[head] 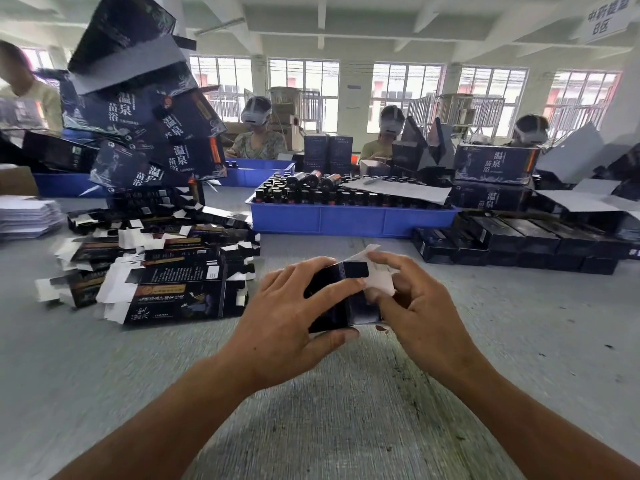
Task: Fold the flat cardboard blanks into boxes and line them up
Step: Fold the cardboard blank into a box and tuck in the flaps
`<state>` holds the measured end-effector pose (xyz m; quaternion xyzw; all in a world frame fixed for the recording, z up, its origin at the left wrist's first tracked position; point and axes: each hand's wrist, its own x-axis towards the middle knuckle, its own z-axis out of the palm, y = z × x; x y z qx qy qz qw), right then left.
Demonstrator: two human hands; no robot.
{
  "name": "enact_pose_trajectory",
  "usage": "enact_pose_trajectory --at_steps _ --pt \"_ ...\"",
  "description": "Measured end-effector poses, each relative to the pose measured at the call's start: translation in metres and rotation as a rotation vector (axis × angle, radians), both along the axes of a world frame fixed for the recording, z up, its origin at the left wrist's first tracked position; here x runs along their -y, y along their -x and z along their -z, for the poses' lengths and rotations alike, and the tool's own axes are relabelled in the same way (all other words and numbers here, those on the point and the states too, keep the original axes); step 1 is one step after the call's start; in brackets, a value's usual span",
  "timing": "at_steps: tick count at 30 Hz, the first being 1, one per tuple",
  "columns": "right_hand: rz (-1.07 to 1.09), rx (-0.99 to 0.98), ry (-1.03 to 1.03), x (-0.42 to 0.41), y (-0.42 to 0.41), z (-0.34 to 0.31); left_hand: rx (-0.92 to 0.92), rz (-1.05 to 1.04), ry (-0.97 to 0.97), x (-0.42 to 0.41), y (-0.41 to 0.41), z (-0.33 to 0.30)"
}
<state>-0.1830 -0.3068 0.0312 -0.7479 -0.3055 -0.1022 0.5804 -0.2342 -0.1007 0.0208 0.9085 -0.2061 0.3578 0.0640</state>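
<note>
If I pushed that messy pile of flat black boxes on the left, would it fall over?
Probably it would slide apart rather than topple. The pile of flat blanks lies low and spread out, with sheets askew and white flaps sticking out, so the top ones would likely slip off. The printed card looks glossy, which suggests they are slippery. Each blank looks thin, so probably light and bendy.

Large white characters 温泉 苗浴 read on dark boxes in the leaning stack [152, 133], well up-left of the left fingers [304, 271]. Same 温泉 苗浴 on a large box [495, 164] far up-right of the right fingers [388, 261]. Hanging sign [604, 17]: second line reads B区; first line blurred. Print on flat blanks [180, 299] illegible.
</note>
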Motion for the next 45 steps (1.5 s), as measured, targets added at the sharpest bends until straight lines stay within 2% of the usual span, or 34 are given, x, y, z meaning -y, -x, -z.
enact_pose_trajectory --at_steps 4,10,17,26,32,39,45 --pt "0.080 0.043 0.006 0.0005 0.0010 0.0003 0.010 0.037 0.022 0.0000 0.0006 -0.0011" --pt "0.098 0.169 0.079 -0.0010 0.0035 0.0029 0.042 0.034 0.040 -0.0039 -0.0007 -0.0043" --pt "0.104 0.219 0.140 0.0005 0.0028 0.0032 0.020 0.035 0.015 -0.0036 0.0002 -0.0041" --pt "0.101 0.184 0.218 0.0016 0.0038 -0.0018 0.000 0.015 0.019 -0.0006 0.0031 -0.0060" --pt "-0.028 0.106 0.386 0.0045 0.0077 -0.0060 -0.047 0.017 0.077 -0.0083 0.0017 -0.0044" --pt "0.099 0.142 0.248 0.0015 0.0078 -0.0012 -0.016 0.063 0.093 -0.0041 0.0014 -0.0034" --pt "0.131 0.179 0.228 -0.0009 0.0082 0.0021 0.017 0.044 0.034 -0.0023 0.0011 -0.0040"
